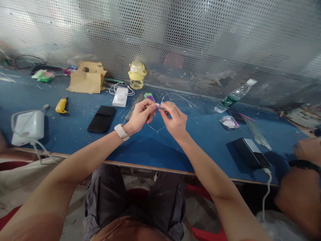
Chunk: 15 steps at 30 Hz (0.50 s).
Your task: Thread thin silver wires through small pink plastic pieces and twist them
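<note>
My left hand (143,115) and my right hand (175,119) meet above the blue table, fingertips pinched together. Between them is a small purplish-white piece (157,105), too small to name, gripped from both sides. A thin clear strand (157,131) hangs in a V shape below the fingers. Just behind the left hand lie a green and purple packet (149,97) and a bundle of thin wire-like strands (135,104). Loose pale strands (179,99) curve across the table behind the right hand.
At left are a black phone (101,119), a white power adapter (120,97), a yellow cutter (61,105) and brown paper (86,80). A yellow-lidded cup (137,76) stands behind. At right are a tilted water bottle (235,96), a power bank (251,154) and another person's arm (301,190).
</note>
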### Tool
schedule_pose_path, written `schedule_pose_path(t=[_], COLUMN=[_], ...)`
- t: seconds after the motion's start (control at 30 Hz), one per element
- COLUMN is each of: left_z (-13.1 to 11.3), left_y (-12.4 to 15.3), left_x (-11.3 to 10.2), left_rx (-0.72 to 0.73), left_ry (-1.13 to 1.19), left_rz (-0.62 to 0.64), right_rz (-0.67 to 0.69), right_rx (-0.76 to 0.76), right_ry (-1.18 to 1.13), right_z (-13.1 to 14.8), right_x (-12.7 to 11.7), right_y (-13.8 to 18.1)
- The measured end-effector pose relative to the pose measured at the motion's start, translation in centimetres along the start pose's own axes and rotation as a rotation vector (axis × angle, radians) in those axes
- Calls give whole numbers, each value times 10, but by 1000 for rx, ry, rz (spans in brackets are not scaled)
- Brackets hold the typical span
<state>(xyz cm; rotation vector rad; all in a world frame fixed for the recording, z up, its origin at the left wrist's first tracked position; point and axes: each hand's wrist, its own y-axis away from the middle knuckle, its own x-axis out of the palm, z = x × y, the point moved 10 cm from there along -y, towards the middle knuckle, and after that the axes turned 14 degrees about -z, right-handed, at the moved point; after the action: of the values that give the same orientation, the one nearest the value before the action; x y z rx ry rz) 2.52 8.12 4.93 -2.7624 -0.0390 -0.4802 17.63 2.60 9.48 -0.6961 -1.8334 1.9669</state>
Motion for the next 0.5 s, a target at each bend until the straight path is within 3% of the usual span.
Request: schedule_pose_path(t=[0.27,0.5], left_z=[-3,-7], left_y=[7,7], left_x=[8,6], left_rx=[-70,-67], left_ry=[78,117], left_rz=[50,49], right_rz=[53,-61], right_rx=[39,87], right_ry=[26,-79], right_z=[-11,-10], right_x=[2,-4], right_y=[3,-4])
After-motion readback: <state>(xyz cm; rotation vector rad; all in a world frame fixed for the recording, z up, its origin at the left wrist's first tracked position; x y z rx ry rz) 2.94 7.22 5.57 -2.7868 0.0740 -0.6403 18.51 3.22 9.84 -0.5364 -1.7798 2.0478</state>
